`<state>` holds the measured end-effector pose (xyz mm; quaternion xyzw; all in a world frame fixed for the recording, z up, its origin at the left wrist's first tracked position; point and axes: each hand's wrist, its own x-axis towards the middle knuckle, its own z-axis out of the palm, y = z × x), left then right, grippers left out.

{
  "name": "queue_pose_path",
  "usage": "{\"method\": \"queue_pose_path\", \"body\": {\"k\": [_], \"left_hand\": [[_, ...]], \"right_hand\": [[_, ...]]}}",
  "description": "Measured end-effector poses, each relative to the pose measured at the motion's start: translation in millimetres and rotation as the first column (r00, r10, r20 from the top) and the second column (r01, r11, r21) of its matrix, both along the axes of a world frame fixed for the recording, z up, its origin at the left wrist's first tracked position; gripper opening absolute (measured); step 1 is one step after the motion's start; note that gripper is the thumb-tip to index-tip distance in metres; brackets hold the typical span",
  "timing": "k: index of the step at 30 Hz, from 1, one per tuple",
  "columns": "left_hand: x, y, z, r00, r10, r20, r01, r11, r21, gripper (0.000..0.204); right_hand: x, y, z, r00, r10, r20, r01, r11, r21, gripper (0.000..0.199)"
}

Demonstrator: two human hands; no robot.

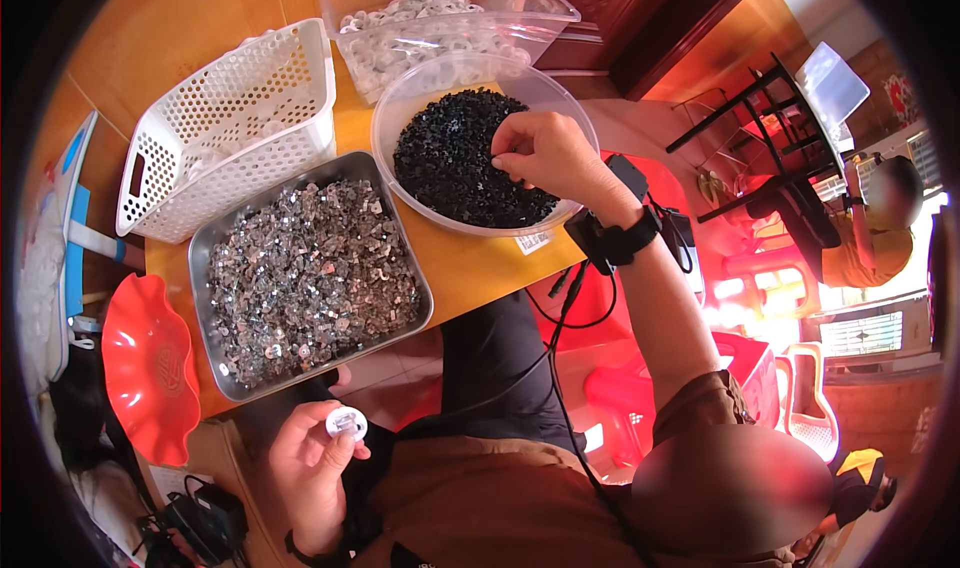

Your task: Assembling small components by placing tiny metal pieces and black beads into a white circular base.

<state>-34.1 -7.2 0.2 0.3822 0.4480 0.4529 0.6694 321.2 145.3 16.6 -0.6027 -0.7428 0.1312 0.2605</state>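
Near the table's front edge, my left hand (308, 468) pinches a small round white plastic part (346, 424) with a slot in its face. My right hand (550, 158) is over a clear round tub (577, 118), its thumb and fingers pressed together at the heap of small black plastic pieces (450, 158) inside. What those fingertips hold, if anything, is too small to make out. Left of the tub, a metal tray (428, 303) is full of small shiny metal pieces (310, 278). My left hand is just below this tray.
A white perforated basket (235, 93) stands at the back left. Behind the tub, a clear bin (550, 23) holds white ring-shaped parts. A red wavy-edged dish (150, 368) lies at the left. Black cables (556, 338) hang beside my right arm. Other people are at the far right.
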Motion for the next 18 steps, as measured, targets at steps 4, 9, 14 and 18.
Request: {"method": "queue_pose_path", "body": {"k": [4, 9, 14, 18], "left_hand": [[3.6, -2.2, 1.7, 0.996, -0.088, 0.021, 0.088, 0.996, -0.018, 0.026], [2.2, -3.7, 5.2, 0.993, -0.115, 0.020, 0.116, 0.993, -0.032, 0.031], [5.4, -5.2, 6.6, 0.997, -0.070, 0.019, 0.071, 0.996, -0.051, 0.035], [8.3, -0.6, 7.7, 0.991, -0.126, 0.051, 0.126, 0.992, 0.010, 0.036]], "right_hand": [[-2.5, -8.9, 4.1, 0.896, -0.155, -0.416, 0.029, 0.955, -0.294, 0.009], [-22.9, -33.5, 16.2, 0.766, -0.100, -0.635, -0.026, 0.982, -0.186, 0.010], [-72.0, -74.5, 18.4, 0.421, 0.003, -0.907, -0.300, 0.944, -0.136, 0.011], [-104.3, -103.8, 1.4, 0.204, -0.052, -0.978, -0.412, 0.901, -0.134, 0.015]]}}
